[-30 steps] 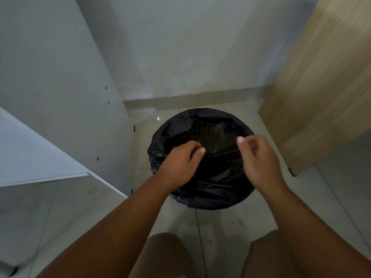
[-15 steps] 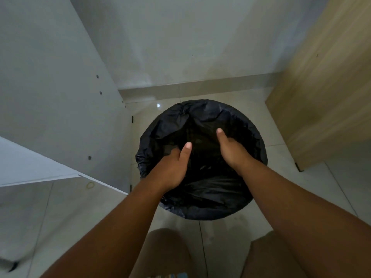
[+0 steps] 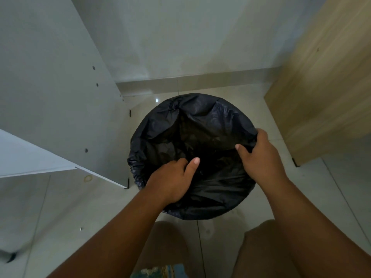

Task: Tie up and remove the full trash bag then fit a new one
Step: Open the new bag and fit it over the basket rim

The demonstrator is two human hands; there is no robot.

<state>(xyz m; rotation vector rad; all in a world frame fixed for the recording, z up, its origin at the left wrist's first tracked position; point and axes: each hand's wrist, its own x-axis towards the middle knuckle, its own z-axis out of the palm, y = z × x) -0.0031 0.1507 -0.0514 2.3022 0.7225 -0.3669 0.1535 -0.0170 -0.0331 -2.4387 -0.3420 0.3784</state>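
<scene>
My right hand grips the bag at the rim: the fingers curl over the outside of the edge and the thumb lies on the inside, so the black plastic is pinched between them. Across the mouth from that grip, my left hand sits on the near-left part of the opening. Its fingers are curled down into the folds and its thumb sticks up. I cannot tell whether those fingers hold any plastic.

The bag stands round and open-mouthed on the floor, between and just beyond both hands, and its inside is too dark to read. On the far side of the rim from my left hand the plastic is gathered into a bunch.

Left of the left hand, a white panel dotted with small holes stands just beside the bag and crowds that side. A rubber band lies on the tiles at its foot. Right of the right hand, a wooden panel stands near, with a strip of floor between it and the bag. Beyond the bag are the skirting and the wall. Nearer than the hands, under my forearms, are my knees.
</scene>
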